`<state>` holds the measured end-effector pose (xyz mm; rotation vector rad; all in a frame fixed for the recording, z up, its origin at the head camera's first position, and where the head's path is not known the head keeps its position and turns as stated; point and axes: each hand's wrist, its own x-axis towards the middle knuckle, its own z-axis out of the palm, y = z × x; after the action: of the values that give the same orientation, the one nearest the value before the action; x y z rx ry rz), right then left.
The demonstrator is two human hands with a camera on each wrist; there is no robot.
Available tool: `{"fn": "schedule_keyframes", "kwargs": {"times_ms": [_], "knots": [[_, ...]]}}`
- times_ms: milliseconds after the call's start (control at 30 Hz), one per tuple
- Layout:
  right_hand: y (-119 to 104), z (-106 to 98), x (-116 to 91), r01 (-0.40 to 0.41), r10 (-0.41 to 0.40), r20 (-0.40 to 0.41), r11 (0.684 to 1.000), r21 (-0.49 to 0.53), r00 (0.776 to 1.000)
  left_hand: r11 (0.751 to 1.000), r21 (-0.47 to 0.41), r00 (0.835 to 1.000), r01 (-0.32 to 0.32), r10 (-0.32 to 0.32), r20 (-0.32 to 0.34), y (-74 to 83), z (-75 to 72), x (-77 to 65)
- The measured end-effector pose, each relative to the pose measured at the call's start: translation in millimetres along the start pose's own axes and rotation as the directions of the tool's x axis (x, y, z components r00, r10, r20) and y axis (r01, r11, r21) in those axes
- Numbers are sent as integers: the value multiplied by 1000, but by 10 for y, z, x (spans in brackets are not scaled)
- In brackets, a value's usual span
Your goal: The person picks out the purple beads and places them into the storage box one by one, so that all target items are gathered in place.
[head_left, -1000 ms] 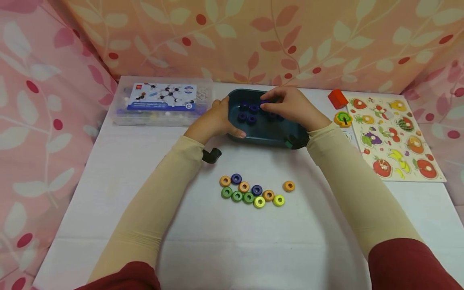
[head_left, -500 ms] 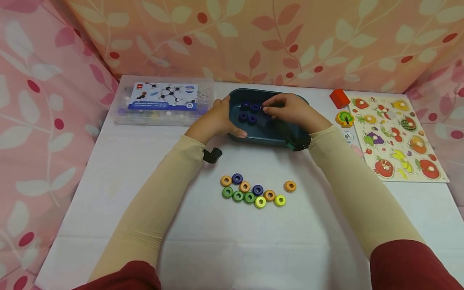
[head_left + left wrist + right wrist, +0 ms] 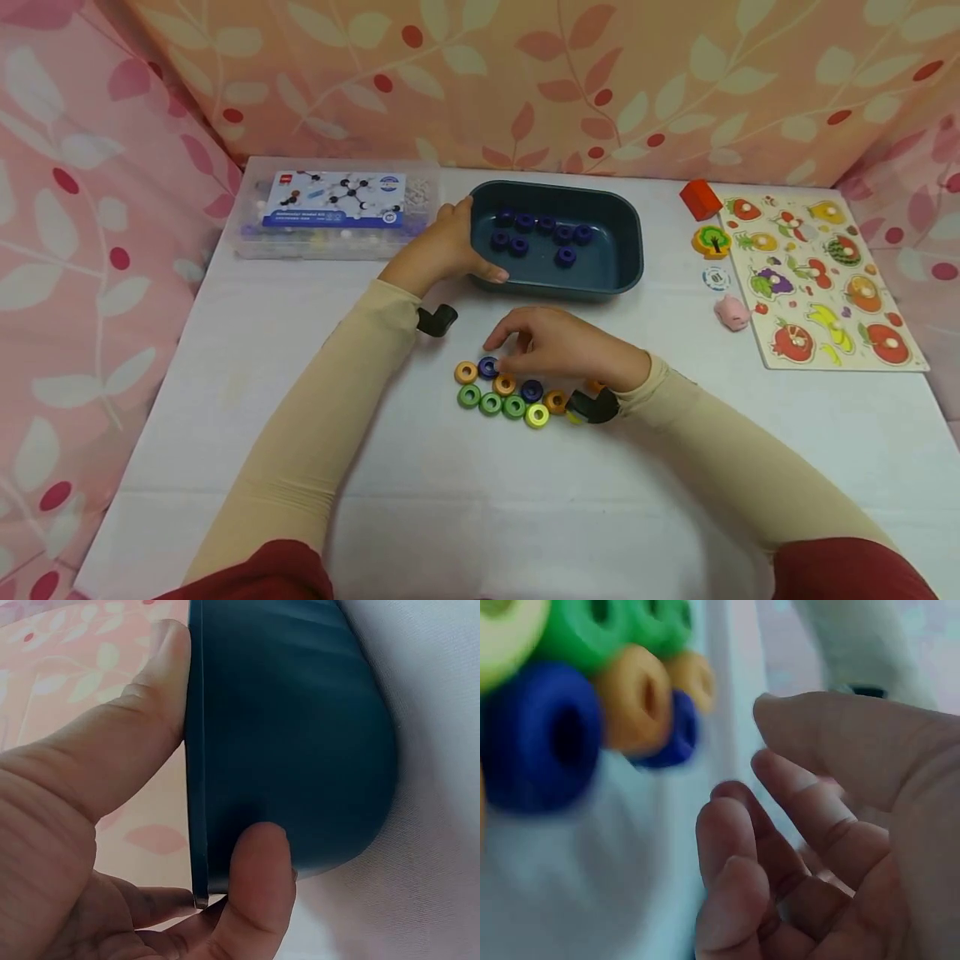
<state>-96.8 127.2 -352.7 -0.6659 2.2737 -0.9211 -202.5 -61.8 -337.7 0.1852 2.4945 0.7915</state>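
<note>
My left hand (image 3: 438, 250) grips the left end of a dark teal plastic basin (image 3: 611, 262); its thumb and fingers lie against the rim and outer wall in the left wrist view. Several purple rings (image 3: 566, 256) lie inside the basin. My right hand (image 3: 566, 343) hovers over the table in front, fingers loosely bent and apart, holding nothing. Its fingertips are near a purple ring (image 3: 488, 367). Around that ring lie orange rings (image 3: 466, 372), green rings (image 3: 491, 404), another purple ring (image 3: 532, 392) and a yellow ring (image 3: 537, 416). The right wrist and its camera partly hide rings at the right.
A clear molecular model kit box (image 3: 337, 242) stands at back left. On the right lie a fruit puzzle board (image 3: 817, 287), a red block (image 3: 701, 200), a tree piece (image 3: 711, 242), a round chip (image 3: 716, 278) and a pink pig figure (image 3: 732, 312). Patterned curtains surround the table.
My right hand has left the basin, where a purple ring now rests, and moved toward me to the rings on the table. The left hand stays on the basin.
</note>
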Motion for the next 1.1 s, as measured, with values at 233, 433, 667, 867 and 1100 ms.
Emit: {"fn": "schedule_keyframes", "kwargs": {"times_ms": [233,433,667,867,1100], "knots": [[78,220,110,-28,28,35,1000,2,999,1000,4,1000,-8,8,6,-6,3,-17],[79,188,94,66,-67,-6,997,-27,998,1000,1,1000,-11,11,4,-2,-8,-22],[17,-306,-1,136,-153,-263,987,-82,953,1000,6,1000,-13,13,-6,-4,-23,-21],[89,-914,71,-61,-6,-409,987,-151,913,1000,-4,1000,-7,7,-5,-10,-20,-13],[414,-1204,398,-233,165,-350,959,-160,922,1000,-5,1000,9,-9,-2,3,-1,-11]]}}
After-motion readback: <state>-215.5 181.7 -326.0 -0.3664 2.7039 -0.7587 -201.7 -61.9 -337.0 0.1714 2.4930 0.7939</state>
